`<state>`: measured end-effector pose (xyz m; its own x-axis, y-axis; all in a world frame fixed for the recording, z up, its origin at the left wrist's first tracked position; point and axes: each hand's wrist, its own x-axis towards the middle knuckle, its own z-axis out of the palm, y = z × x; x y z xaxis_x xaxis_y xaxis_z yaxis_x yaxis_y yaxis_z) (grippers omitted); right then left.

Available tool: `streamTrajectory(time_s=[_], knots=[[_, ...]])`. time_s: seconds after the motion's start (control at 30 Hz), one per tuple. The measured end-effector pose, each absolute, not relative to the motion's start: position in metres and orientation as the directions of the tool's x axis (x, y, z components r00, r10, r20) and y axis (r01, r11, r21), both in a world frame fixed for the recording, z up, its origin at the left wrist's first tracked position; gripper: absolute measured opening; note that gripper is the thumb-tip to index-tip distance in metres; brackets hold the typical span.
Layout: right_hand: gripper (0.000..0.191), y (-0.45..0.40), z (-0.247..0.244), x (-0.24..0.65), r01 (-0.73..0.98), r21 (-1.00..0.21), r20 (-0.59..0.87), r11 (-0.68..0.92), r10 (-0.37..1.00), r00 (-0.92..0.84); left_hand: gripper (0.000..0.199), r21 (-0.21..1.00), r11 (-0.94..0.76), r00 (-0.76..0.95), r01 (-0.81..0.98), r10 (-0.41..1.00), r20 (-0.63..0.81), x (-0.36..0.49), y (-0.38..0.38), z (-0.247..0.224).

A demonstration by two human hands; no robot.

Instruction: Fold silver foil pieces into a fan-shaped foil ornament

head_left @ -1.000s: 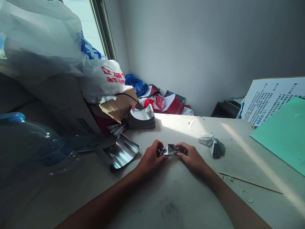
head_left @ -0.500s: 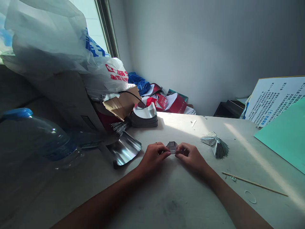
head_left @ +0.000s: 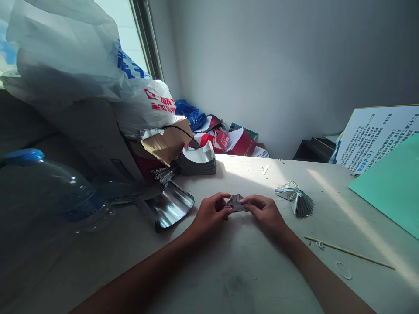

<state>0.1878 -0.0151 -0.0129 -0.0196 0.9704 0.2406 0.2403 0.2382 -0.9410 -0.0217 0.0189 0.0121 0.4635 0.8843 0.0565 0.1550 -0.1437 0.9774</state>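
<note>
A small piece of silver foil paper (head_left: 236, 202), partly folded, lies between my two hands near the middle of the table. My left hand (head_left: 212, 211) pinches its left edge between thumb and fingers. At its right side, my right hand (head_left: 263, 211) grips the edge, with fingertips pressing on the foil. To the right stands a fanned bundle of folded foil (head_left: 301, 203), tied at its middle. Curved silver foil sheets (head_left: 172, 204) rest left of my left hand. Behind them is a thick curved stack of foil sheets (head_left: 199, 161).
A thin wooden stick (head_left: 350, 251) and a white rubber band (head_left: 343, 270) lie at the right on the table (head_left: 262, 283). A clear plastic bottle (head_left: 75, 192) is at the left, below plastic bags (head_left: 65, 52). A green board (head_left: 393, 183) stands at the far right.
The foil between my hands now shows a changed, flatter fold. My left fingers have spread a little around its edge, and my right fingers have shifted onto its top.
</note>
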Motion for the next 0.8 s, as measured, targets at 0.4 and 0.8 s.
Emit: streamTrajectory(time_s=[0.4, 0.8], knots=[[0.026, -0.0175, -0.0090, 0.1914, 0.244, -0.956, 0.159, 0.161, 0.987, -0.029, 0.038, 0.998, 0.049, 0.523, 0.047, 0.850, -0.066, -0.0224, 0.0168, 0.0136], [0.032, -0.0158, -0.0089, 0.1969, 0.085, -0.989, 0.121, 0.122, 0.992, -0.023, 0.040, 0.796, 0.581, 0.727, -0.171, 0.619, -0.296, -0.0247, 0.0186, 0.0095]])
